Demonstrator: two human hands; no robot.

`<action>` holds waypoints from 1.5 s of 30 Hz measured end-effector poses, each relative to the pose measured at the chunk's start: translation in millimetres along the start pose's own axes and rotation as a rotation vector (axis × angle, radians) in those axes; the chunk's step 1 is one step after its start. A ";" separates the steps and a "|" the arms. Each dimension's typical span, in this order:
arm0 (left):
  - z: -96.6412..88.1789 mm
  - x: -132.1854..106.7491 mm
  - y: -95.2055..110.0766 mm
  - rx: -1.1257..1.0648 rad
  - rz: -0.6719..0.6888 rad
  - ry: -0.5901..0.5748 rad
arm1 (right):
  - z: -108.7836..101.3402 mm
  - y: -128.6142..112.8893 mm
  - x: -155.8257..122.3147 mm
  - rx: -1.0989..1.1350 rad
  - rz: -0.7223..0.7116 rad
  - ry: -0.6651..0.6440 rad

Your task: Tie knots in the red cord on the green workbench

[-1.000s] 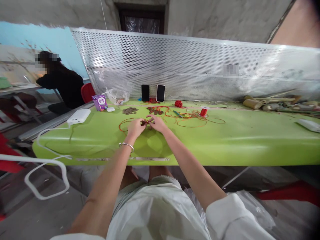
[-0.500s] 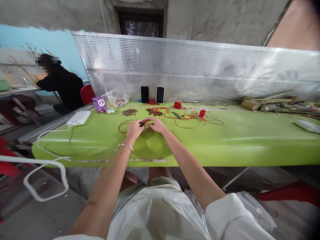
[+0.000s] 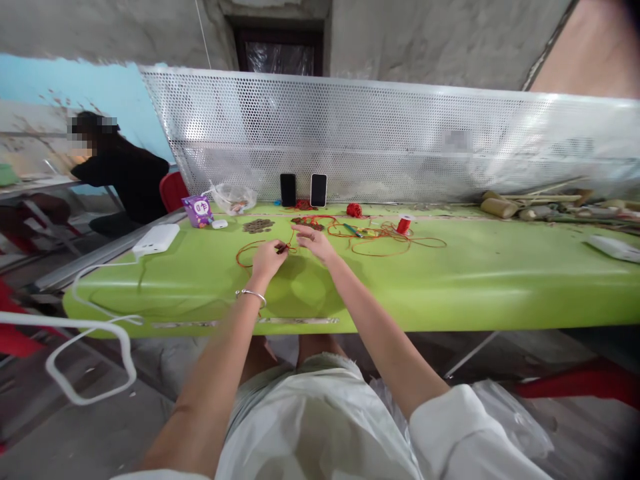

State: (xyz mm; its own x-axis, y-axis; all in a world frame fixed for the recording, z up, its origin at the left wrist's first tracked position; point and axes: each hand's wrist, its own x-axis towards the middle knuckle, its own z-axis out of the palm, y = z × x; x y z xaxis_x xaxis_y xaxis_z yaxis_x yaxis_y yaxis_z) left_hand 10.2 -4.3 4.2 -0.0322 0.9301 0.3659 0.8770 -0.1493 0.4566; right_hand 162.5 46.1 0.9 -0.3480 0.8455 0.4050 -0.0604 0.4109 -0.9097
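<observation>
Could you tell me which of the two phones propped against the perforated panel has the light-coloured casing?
It is the right-hand phone, whose white frame borders its dark face. The left phone beside it is black all over. Both stand upright against the perforated panel.

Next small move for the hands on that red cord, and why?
Probably draw the right hand away from the left to take up slack. The left hand pinches a small dark piece with the red cord at its fingertips; the right hand sits apart beside it, and a loose loop lies on the green table.
</observation>
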 end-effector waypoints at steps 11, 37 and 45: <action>2.5 2.3 -0.2 0.042 -0.023 -0.096 | -8.4 -10.4 -4.0 0.362 -0.001 0.081; 2.3 4.5 -2.1 -0.019 -0.002 -0.168 | -10.3 -12.5 -3.0 0.459 -0.037 0.194; 0.1 2.9 -3.5 -0.060 -0.005 -0.212 | -10.7 -8.5 -3.4 0.283 -0.062 0.178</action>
State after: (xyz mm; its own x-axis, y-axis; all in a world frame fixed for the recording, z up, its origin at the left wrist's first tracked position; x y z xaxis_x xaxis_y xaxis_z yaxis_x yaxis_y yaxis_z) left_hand 7.0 -1.0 3.5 0.0703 0.9797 0.1876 0.8467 -0.1580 0.5080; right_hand 174.2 43.3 8.2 -0.1685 0.8784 0.4472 -0.3426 0.3732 -0.8622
